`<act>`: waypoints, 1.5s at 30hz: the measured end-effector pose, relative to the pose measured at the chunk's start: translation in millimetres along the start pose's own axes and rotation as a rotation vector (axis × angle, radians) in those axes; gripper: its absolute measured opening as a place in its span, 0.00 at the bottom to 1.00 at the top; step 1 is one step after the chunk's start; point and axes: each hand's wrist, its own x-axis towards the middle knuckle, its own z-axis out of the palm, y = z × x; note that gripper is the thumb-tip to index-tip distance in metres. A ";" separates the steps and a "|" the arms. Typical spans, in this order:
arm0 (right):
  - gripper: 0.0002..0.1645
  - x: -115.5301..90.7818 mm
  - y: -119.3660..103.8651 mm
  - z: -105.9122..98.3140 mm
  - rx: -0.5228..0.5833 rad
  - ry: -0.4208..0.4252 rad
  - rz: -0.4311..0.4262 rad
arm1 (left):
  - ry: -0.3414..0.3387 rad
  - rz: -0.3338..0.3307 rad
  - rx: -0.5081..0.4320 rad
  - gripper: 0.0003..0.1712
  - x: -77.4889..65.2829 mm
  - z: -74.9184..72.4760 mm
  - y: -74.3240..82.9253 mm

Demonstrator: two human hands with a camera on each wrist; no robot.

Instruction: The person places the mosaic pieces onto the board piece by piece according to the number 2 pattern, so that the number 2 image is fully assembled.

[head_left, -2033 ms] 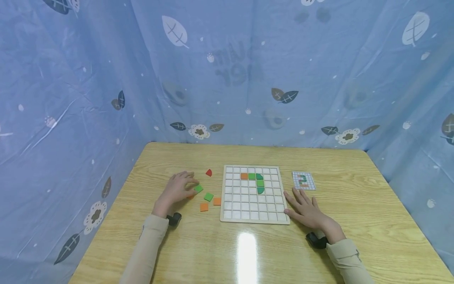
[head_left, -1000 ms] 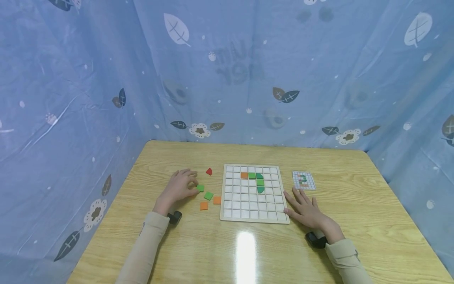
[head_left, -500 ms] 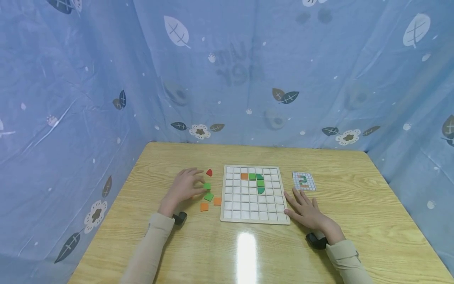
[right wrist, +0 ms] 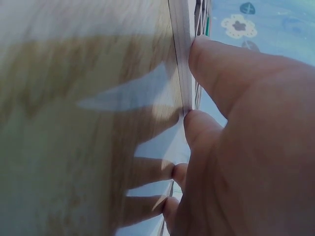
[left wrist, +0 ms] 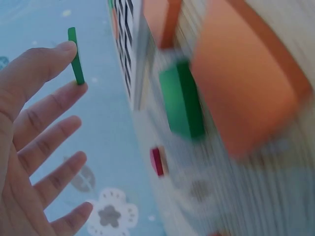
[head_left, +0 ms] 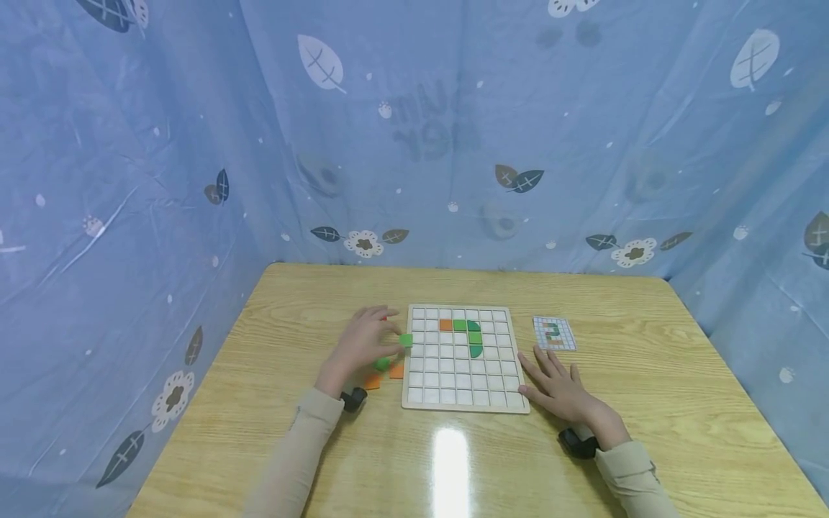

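Note:
My left hand (head_left: pixel 366 339) pinches a green square tile (head_left: pixel 406 340) between thumb and index finger, at the left rim of the white grid board (head_left: pixel 466 412). In the left wrist view that tile (left wrist: pixel 76 56) stands edge-on, lifted above the table, with the other fingers spread. On the board lie an orange square (head_left: pixel 445 325), two green squares and two dark green quarter-round pieces. My right hand (head_left: pixel 562 388) lies spread at the board's right edge, thumb and index fingertip at the rim; the right wrist view shows these fingers (right wrist: pixel 206 59) against the board's side.
Left of the board, partly behind my left hand, lie another green square (head_left: pixel 382 364), two orange squares (head_left: pixel 396 371) and a red piece (left wrist: pixel 156 161). A small card (head_left: pixel 554 333) with a coloured grid pattern lies at the right. Blue curtains surround the wooden table (head_left: pixel 648 345).
My left hand has carried the green square rightward from among the loose tiles to the board's left rim. My right hand has stayed in place.

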 end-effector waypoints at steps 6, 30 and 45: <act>0.39 1.8 8.0 4.7 -0.023 -0.018 0.006 | -0.003 0.025 0.012 0.16 9.0 8.3 13.7; 0.38 -0.9 1.1 2.1 -0.010 -0.003 0.014 | -0.032 0.096 0.018 0.17 32.7 33.3 50.1; 0.39 0.5 -2.1 -2.3 -0.022 -0.031 0.021 | -0.091 0.098 0.039 0.16 49.7 37.6 58.3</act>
